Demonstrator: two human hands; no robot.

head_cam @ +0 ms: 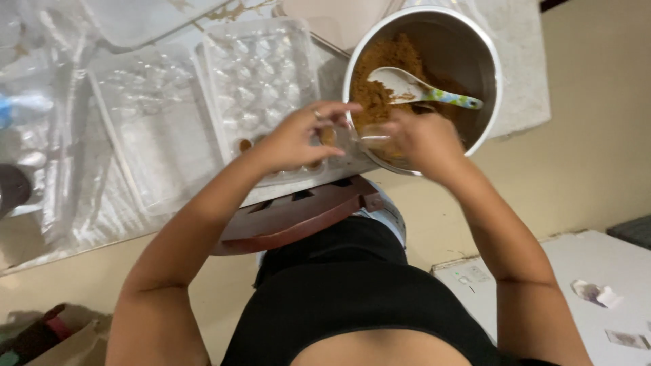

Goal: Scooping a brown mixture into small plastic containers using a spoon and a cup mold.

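Plastic sheeting covers the counter [81, 224], with clear moulded trays [261, 88] spread over it. At its edge sits a big steel bowl [488, 74] of brown crumbly mix [383, 68], a white spoon [413, 87] lying in it. Both hands meet at the bowl's near rim: left hand [298, 139], ring on, fingers curled around a bit of mix; right hand [424, 139], fingers pinching too, though what they hold is blurry.
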